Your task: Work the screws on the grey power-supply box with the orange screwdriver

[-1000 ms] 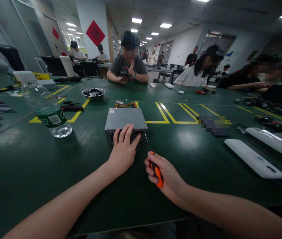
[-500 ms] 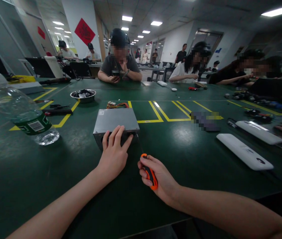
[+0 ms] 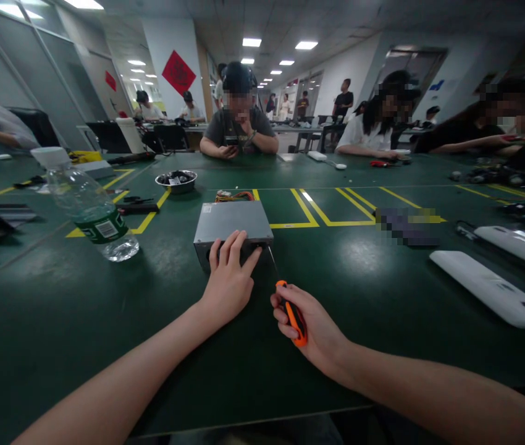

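A grey metal computer power supply (image 3: 235, 219) sits on the green table, its coloured cables (image 3: 235, 196) bunched at the far side. My left hand (image 3: 229, 281) lies against its near face, fingers stretched out and spread over the top edge and front. An orange-and-black screwdriver (image 3: 296, 321) is wrapped in my right hand (image 3: 311, 321). Its thin shaft points up and away, with the tip at the near right corner of the power supply. Whether the tip sits in a screw is too small to tell.
A plastic water bottle (image 3: 100, 213) leans in view on the left. Behind it stand a metal bowl of small dark parts (image 3: 176, 181) and dark tools (image 3: 138, 207). White power strips (image 3: 494, 289) lie at right. A person (image 3: 239, 127) sits opposite, holding a phone.
The camera has turned left, so the scene sits further right in view. Both hands keep nearly the same places at the power supply, with the screwdriver still at its corner.
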Motion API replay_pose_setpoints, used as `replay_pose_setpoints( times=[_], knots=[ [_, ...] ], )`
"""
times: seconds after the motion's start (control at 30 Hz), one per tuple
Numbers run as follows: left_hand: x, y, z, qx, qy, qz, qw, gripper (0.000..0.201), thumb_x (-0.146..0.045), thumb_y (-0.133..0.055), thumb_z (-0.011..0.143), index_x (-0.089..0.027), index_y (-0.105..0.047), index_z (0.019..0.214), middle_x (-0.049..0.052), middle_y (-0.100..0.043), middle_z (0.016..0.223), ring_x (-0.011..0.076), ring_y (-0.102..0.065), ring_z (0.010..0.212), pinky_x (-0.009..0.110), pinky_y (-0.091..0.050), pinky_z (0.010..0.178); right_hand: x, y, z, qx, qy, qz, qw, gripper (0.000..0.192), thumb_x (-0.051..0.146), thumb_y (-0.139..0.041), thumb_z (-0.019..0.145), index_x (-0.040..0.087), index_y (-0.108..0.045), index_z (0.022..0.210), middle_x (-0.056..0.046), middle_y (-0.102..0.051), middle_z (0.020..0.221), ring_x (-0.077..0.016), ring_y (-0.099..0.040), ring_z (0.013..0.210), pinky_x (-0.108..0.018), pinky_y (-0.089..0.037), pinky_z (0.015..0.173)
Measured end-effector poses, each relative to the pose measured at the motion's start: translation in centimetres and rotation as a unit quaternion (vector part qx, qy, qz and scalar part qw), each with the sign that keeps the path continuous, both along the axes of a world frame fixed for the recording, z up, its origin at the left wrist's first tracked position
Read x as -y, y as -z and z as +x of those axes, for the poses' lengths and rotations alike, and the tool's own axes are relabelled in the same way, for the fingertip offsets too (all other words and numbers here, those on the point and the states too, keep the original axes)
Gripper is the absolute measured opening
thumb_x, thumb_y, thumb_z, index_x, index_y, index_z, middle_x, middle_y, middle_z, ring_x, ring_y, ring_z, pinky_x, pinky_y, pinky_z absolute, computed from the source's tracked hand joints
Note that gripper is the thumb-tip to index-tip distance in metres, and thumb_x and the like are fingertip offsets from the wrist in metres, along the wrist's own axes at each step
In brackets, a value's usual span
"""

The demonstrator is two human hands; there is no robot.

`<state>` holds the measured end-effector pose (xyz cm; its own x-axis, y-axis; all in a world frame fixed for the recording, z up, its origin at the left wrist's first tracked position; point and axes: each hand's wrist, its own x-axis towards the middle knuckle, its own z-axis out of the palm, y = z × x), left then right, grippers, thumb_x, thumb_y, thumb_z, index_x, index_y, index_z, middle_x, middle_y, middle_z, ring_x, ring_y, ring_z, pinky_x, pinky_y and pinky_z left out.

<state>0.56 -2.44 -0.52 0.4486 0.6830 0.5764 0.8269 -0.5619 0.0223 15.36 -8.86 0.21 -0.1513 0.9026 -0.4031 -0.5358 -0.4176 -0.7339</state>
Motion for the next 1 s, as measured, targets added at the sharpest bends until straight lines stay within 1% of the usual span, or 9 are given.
replay_pose_setpoints(
  times=[0.13, 0.3, 0.4, 0.47, 0.57, 0.67, 0.77, 0.87, 1.0],
  knots=[
    [0.02, -0.08, 0.01, -0.001, 0.007, 0.007, 1.0, 0.047, -0.009, -0.049, 0.073, -0.019, -0.054, 0.118, 0.016, -0.031, 0.137, 0.032, -0.024, 0.13, 0.054, -0.016, 0.105, 0.24, -0.07, 0.03, 0.011, 0.003, 0.02, 1.0, 0.02, 0.031, -0.064, 0.072, 0.016, -0.052, 0.075, 0.002, -0.052, 0.068, -0.0041, -0.042, 0.05, -0.014, -0.027, 0.038],
    [-0.24, -0.13, 0.05, 0.0, 0.006, 0.007, 1.0, 0.048, -0.009, -0.049, 0.074, -0.02, -0.053, 0.12, 0.016, -0.032, 0.133, 0.032, -0.024, 0.129, 0.054, -0.015, 0.105, 0.41, -0.05, -0.16, -0.009, -0.015, 0.02, 1.0, 0.024, 0.039, -0.054, 0.08, 0.015, -0.056, 0.077, 0.001, -0.052, 0.065, -0.0052, -0.044, 0.049, -0.016, -0.032, 0.042],
    [-0.32, -0.15, 0.07, 0.003, 0.009, 0.005, 1.0, 0.048, -0.008, -0.048, 0.073, -0.02, -0.054, 0.119, 0.015, -0.031, 0.132, 0.032, -0.024, 0.129, 0.054, -0.015, 0.106, 0.25, 0.02, -0.06, -0.02, -0.027, 0.013, 0.999, 0.026, 0.038, -0.048, 0.084, 0.014, -0.057, 0.082, 0.001, -0.051, 0.064, -0.005, -0.043, 0.048, -0.016, -0.031, 0.041],
    [-0.32, -0.14, 0.11, 0.009, 0.01, 0.0, 1.0, 0.048, -0.008, -0.048, 0.073, -0.02, -0.054, 0.119, 0.015, -0.03, 0.133, 0.032, -0.023, 0.129, 0.054, -0.015, 0.106, 0.08, 0.06, 0.14, -0.023, -0.027, 0.003, 0.999, 0.025, 0.037, -0.048, 0.083, 0.014, -0.057, 0.083, 0.001, -0.05, 0.064, -0.0045, -0.041, 0.047, -0.015, -0.029, 0.039],
    [-0.35, -0.05, 0.21, 0.011, 0.009, -0.004, 1.0, 0.049, -0.008, -0.049, 0.072, -0.021, -0.053, 0.12, 0.014, -0.028, 0.134, 0.032, -0.022, 0.13, 0.054, -0.015, 0.106, -0.11, 0.08, 0.44, -0.015, -0.016, -0.006, 1.0, 0.015, 0.03, -0.057, 0.078, 0.016, -0.054, 0.079, 0.001, -0.051, 0.066, -0.0042, -0.041, 0.048, -0.014, -0.025, 0.038],
    [-0.44, 0.05, 0.28, 0.012, 0.009, -0.003, 1.0, 0.05, -0.007, -0.049, 0.072, -0.021, -0.053, 0.119, 0.014, -0.028, 0.134, 0.0323, -0.022, 0.13, 0.055, -0.015, 0.106, -0.1, 0.01, 0.47, -0.005, -0.008, -0.002, 1.0, 0.014, 0.025, -0.062, 0.074, 0.016, -0.052, 0.076, 0.002, -0.051, 0.065, -0.004, -0.041, 0.048, -0.014, -0.024, 0.038],
    [-0.52, 0.08, 0.27, 0.012, 0.014, 0.002, 1.0, 0.049, -0.007, -0.049, 0.072, -0.02, -0.054, 0.118, 0.015, -0.029, 0.134, 0.033, -0.022, 0.129, 0.055, -0.015, 0.105, 0.03, -0.07, 0.3, -0.014, -0.015, 0.003, 1.0, 0.017, 0.03, -0.058, 0.078, 0.015, -0.053, 0.075, 0.001, -0.051, 0.065, -0.0041, -0.042, 0.049, -0.014, -0.029, 0.04],
    [-0.54, 0.1, 0.23, 0.009, 0.017, 0.006, 1.0, 0.047, -0.007, -0.048, 0.072, -0.019, -0.055, 0.117, 0.015, -0.029, 0.133, 0.0333, -0.023, 0.129, 0.055, -0.015, 0.105, 0.08, -0.04, 0.16, -0.018, -0.028, -0.012, 0.999, 0.023, 0.035, -0.05, 0.083, 0.014, -0.056, 0.078, 0.0, -0.052, 0.065, -0.0053, -0.045, 0.049, -0.016, -0.032, 0.043],
    [-0.55, 0.13, 0.22, 0.008, 0.017, 0.01, 1.0, 0.047, -0.007, -0.048, 0.071, -0.019, -0.055, 0.117, 0.015, -0.03, 0.133, 0.0334, -0.024, 0.129, 0.055, -0.015, 0.105, -0.15, 0.15, 0.19, -0.028, -0.023, -0.029, 0.999, 0.024, 0.035, -0.048, 0.084, 0.013, -0.058, 0.085, 0.0, -0.051, 0.064, -0.0059, -0.044, 0.048, -0.017, -0.03, 0.041]
  ],
)
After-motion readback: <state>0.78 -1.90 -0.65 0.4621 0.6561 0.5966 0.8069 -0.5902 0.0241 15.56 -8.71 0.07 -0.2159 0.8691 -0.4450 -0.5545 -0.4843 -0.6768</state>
